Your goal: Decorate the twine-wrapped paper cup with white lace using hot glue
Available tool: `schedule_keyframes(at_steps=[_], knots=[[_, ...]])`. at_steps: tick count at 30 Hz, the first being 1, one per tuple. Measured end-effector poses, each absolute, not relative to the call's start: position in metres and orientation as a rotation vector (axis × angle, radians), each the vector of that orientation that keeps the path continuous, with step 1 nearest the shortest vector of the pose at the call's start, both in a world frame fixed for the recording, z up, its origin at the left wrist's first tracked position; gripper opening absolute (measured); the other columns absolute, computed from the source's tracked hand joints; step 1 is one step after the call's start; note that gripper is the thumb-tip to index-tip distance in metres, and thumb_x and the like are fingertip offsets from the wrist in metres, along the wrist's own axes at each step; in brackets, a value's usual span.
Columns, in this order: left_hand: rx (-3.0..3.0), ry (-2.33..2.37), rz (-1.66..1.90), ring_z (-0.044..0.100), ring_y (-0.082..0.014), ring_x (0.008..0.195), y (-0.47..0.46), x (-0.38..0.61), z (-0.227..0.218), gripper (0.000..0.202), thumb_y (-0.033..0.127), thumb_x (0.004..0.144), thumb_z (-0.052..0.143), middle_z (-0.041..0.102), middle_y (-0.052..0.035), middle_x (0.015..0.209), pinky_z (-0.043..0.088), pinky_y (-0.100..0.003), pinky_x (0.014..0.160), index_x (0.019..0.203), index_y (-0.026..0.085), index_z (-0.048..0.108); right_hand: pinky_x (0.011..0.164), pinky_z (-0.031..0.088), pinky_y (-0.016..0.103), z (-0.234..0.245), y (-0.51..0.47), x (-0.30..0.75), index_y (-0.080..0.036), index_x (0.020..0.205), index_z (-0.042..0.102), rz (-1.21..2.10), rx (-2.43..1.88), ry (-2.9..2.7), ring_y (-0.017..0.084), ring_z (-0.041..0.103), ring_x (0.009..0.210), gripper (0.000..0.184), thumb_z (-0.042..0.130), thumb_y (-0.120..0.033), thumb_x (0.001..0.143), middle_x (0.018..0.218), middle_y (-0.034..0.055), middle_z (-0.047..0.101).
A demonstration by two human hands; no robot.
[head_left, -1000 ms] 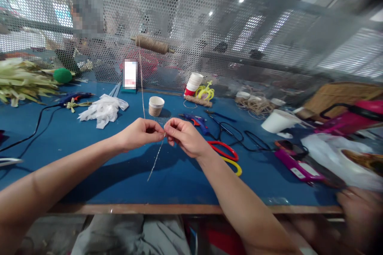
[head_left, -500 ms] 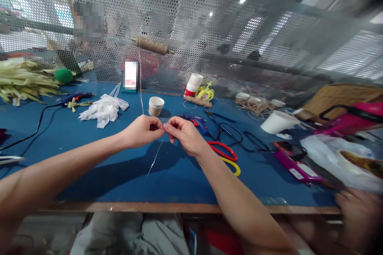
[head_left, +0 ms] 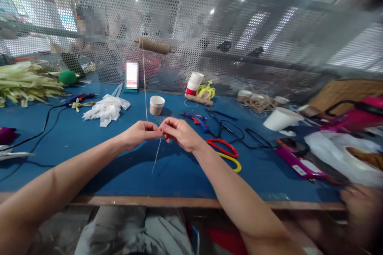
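My left hand [head_left: 138,134] and my right hand [head_left: 181,134] meet above the table's middle, fingertips pinched together. A line of brown twine [head_left: 145,87] comes down from a spool [head_left: 154,46] on the mesh panel and reaches my left hand, which is closed on it. My right thumb and fingers pinch at the same spot; the twine's end there is hidden by the fingers. Below them dangles a thin, shiny strand [head_left: 156,155]. Just beyond the hands stands a small paper cup [head_left: 157,105] with its lower part wrapped in twine.
White crumpled strips [head_left: 107,109] lie left of the cup. A blue glue gun [head_left: 196,120] and red-and-yellow-handled scissors [head_left: 223,147] lie on the right. Stacked cups [head_left: 195,81] stand at the back. A purple power strip [head_left: 299,163] and another person's blurred hand [head_left: 360,197] are far right.
The view has shifted slightly. My joined hands sit a little lower and further left, still pinched together. The twine from the spool still runs to my left hand.
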State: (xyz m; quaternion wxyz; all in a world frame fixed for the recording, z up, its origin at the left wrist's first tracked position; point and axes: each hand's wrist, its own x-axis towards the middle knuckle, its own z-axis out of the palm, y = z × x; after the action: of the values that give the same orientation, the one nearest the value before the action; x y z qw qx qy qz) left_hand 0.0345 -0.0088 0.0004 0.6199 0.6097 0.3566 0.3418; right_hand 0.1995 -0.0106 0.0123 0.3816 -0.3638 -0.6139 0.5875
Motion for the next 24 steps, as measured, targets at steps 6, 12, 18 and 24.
schedule_keyframes(at_steps=[6, 12, 18, 24], knots=[[1.416, 0.811, 0.779, 0.035, -0.0054, 0.053, -0.0094, 0.0335, 0.0019, 0.021, 0.029, 0.064, 0.064, 0.051, 0.0022, 0.06, 0.023, -0.022, 0.051, 0.069, 0.01, 0.06, 0.044, 0.036, 0.02, 0.0114, -0.0112, 0.1972, -0.015, 0.065, 0.049, 1.394, -0.994, -1.595, 0.005, 0.043, 0.047, 0.032, 0.067, -0.042, 0.065, 0.054, -0.0052, 0.048], [1.604, 0.846, 0.827, 0.04, -0.0065, 0.057, -0.0097, 0.0327, 0.0033, 0.018, 0.028, 0.065, 0.061, 0.051, 0.0023, 0.06, 0.028, -0.022, 0.055, 0.067, 0.01, 0.058, 0.045, 0.035, 0.022, 0.0074, -0.0091, 0.1993, -0.016, 0.066, 0.047, 1.316, -1.044, -1.683, 0.006, 0.041, 0.044, 0.031, 0.059, -0.044, 0.072, 0.05, -0.006, 0.045], [1.658, 0.912, 0.845, 0.035, -0.0056, 0.052, -0.012, 0.0344, 0.0023, 0.022, 0.032, 0.066, 0.059, 0.047, 0.0037, 0.056, 0.025, -0.022, 0.051, 0.064, 0.011, 0.055, 0.045, 0.034, 0.022, 0.009, -0.0112, 0.1959, -0.017, 0.064, 0.046, 1.199, -1.118, -1.707, 0.006, 0.041, 0.042, 0.031, 0.058, -0.044, 0.072, 0.047, -0.0062, 0.044], [1.581, 0.89, 0.87, 0.037, -0.0061, 0.054, -0.0121, 0.0354, -0.0014, 0.023, 0.033, 0.066, 0.061, 0.047, 0.0036, 0.055, 0.026, -0.022, 0.053, 0.061, 0.011, 0.055, 0.044, 0.035, 0.022, 0.0085, -0.0139, 0.1922, -0.017, 0.066, 0.047, 1.213, -1.098, -1.688, 0.006, 0.042, 0.044, 0.031, 0.06, -0.045, 0.071, 0.051, -0.0053, 0.047]])
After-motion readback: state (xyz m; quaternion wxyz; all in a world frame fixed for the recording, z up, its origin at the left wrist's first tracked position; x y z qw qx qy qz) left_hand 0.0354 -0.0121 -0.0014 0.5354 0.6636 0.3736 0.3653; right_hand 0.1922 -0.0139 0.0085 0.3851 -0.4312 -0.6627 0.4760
